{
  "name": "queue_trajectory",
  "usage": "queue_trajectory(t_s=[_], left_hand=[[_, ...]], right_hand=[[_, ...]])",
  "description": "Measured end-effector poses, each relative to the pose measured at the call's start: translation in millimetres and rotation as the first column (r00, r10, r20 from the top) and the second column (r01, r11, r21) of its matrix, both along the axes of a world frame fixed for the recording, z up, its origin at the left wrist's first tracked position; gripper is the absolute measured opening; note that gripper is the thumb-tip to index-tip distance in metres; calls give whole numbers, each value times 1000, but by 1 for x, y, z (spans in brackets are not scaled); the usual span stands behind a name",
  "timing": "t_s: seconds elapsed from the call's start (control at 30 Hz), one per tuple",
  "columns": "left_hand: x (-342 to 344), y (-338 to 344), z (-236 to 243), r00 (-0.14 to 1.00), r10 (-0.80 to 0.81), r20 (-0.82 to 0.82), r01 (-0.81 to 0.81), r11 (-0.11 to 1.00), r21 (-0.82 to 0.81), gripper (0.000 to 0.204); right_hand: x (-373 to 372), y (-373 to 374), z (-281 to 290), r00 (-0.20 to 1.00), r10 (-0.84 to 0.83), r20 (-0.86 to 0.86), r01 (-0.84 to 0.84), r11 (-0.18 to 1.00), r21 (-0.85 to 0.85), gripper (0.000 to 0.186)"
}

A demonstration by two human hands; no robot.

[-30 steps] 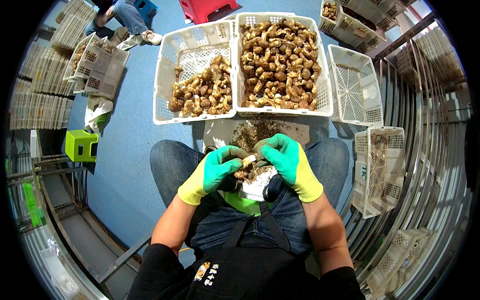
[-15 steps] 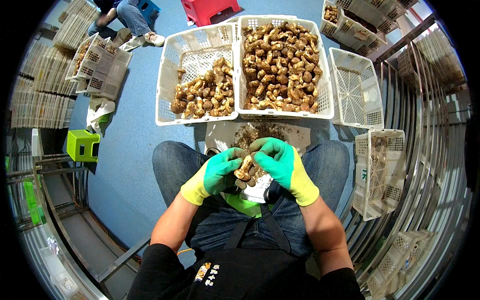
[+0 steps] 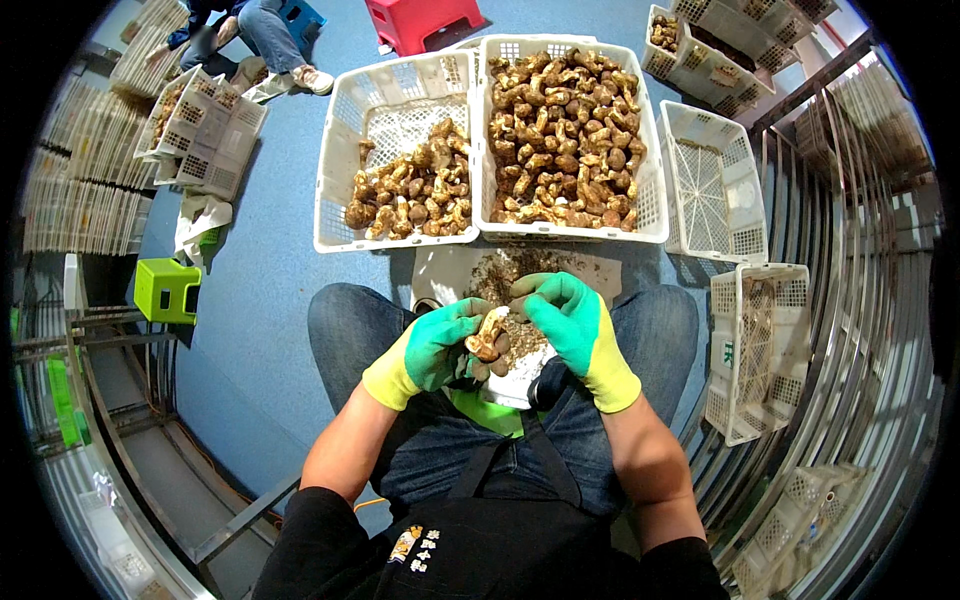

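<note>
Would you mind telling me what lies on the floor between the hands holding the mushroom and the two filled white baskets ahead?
In the head view, a pale sheet covered with brown mushroom trimmings lies there.

My green-and-yellow gloved right hand [image 3: 573, 330] covering whatever tool it grips, brown mushroom's [image 3: 488, 338] lower end buried in my gloved left hand [image 3: 432, 352], seated person [image 3: 262, 30] cropped at top edge

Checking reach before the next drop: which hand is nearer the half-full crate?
Left. The left hand sits below the half-full crate; the right hand lies further right, under the full crate.
</note>
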State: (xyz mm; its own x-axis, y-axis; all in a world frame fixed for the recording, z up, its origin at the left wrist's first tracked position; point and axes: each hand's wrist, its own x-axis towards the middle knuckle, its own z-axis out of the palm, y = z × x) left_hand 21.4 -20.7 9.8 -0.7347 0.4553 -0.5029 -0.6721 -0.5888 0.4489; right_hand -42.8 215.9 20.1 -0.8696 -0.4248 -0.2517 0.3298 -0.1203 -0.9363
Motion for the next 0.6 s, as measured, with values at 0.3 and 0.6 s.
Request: queue_trajectory(t_s=[0.3, 0.6], left_hand=[[-5, 19, 21, 994, 105, 7, -102, 980, -171, 34], [-3, 18, 0, 999, 33, -32, -40, 959, -282, 27]], right_hand=[[2, -5, 10, 989, 82, -125, -55, 976, 210, 18], [3, -5, 11, 989, 98, -111, -78, 983, 166, 20]])
